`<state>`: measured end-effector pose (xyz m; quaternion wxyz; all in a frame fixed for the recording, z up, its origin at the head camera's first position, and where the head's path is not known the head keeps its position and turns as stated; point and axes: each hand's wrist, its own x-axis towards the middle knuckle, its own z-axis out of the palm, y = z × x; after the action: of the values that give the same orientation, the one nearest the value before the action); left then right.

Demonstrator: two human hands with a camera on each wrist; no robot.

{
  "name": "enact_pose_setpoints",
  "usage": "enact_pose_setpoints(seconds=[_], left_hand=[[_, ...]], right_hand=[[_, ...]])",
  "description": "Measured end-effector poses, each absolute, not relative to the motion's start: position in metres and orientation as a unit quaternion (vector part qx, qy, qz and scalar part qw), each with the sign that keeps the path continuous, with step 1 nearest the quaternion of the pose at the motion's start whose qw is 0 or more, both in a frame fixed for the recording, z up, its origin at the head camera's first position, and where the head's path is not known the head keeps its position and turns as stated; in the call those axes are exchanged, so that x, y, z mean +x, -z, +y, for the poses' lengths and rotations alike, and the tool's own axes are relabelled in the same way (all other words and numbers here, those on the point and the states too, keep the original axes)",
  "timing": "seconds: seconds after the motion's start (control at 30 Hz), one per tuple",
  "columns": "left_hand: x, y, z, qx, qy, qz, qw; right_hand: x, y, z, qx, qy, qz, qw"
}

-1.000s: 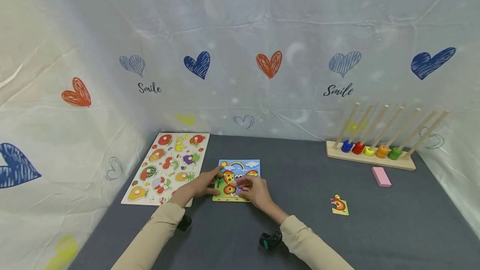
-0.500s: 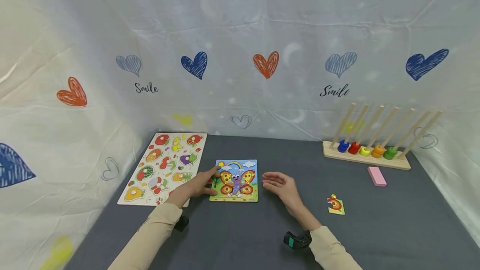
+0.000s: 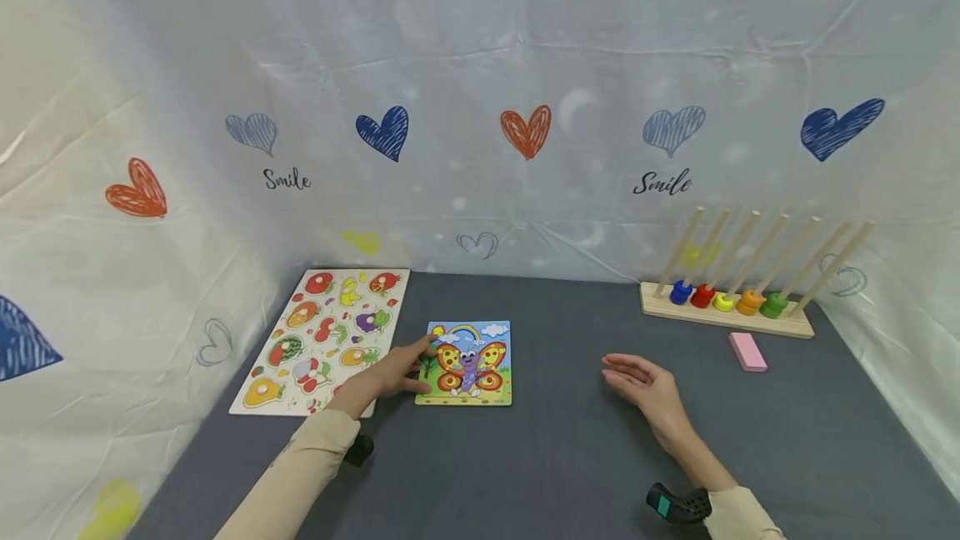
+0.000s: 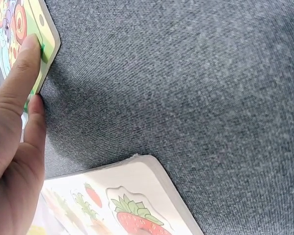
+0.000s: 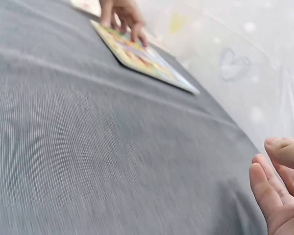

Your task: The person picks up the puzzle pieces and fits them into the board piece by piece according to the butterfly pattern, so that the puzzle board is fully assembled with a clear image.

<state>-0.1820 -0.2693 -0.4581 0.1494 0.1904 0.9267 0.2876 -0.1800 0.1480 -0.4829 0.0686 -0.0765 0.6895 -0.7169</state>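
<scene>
The right hand (image 3: 647, 383), released and empty, is withdrawn rightward from the butterfly puzzle (image 3: 467, 361), still steadied by flat left hand (image 3: 392, 372) fingers.

Butterfly puzzle (image 3: 465, 362) mid-table; fruit board (image 3: 322, 338) left; ring stacker (image 3: 726, 307) far right, block (image 3: 747, 352) before it.

The desk (image 3: 570, 448) wears dark grey woven cloth, matt and finely ribbed. The colourful square butterfly puzzle board (image 3: 465, 362) looks like smooth printed wood with pale edges. At right, the bare wooden peg rack (image 3: 723, 319) looks matt.
</scene>
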Motion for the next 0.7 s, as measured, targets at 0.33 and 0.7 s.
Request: enact_pose_setpoints(seconds=[0.33, 0.7], left_hand=[[-0.181, 0.459, -0.268, 0.189, -0.299, 0.923, 0.153], [-0.181, 0.457, -0.268, 0.184, -0.302, 0.922, 0.159]], right_hand=[[-0.173, 0.48, 0.203, -0.065, 0.67, 0.738, 0.051], [-0.177, 0.487, 0.249, -0.13, 0.522, 0.842, 0.037]])
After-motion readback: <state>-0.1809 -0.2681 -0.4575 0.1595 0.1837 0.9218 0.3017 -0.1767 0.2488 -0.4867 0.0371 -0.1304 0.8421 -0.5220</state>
